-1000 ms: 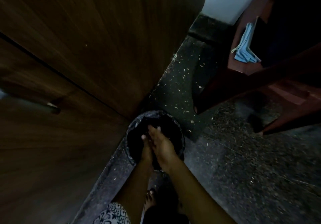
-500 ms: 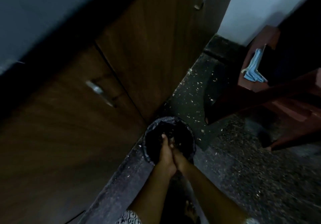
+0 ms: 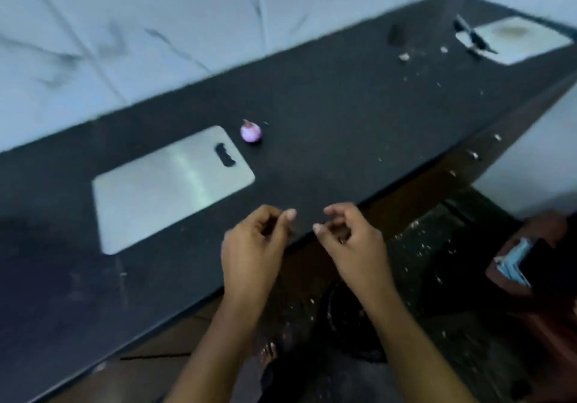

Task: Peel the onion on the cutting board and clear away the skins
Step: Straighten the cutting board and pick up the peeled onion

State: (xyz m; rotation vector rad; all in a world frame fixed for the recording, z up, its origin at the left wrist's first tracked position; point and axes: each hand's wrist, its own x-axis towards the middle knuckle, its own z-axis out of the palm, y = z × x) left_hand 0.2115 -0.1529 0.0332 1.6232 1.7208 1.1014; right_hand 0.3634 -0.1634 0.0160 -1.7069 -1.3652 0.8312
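Countertop (image 3: 343,115) edge now beneath raised left hand (image 3: 253,246), right hand (image 3: 352,246)

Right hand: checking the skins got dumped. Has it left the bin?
Yes. The right hand rose from the bin to the countertop edge, fingers loosely curled.

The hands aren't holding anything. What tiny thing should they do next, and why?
Probably reach the left hand to the onion and set it on the cutting board. It and the right hand hang empty over the counter edge, and the purple, apparently peeled onion sits just off the board's handle end.
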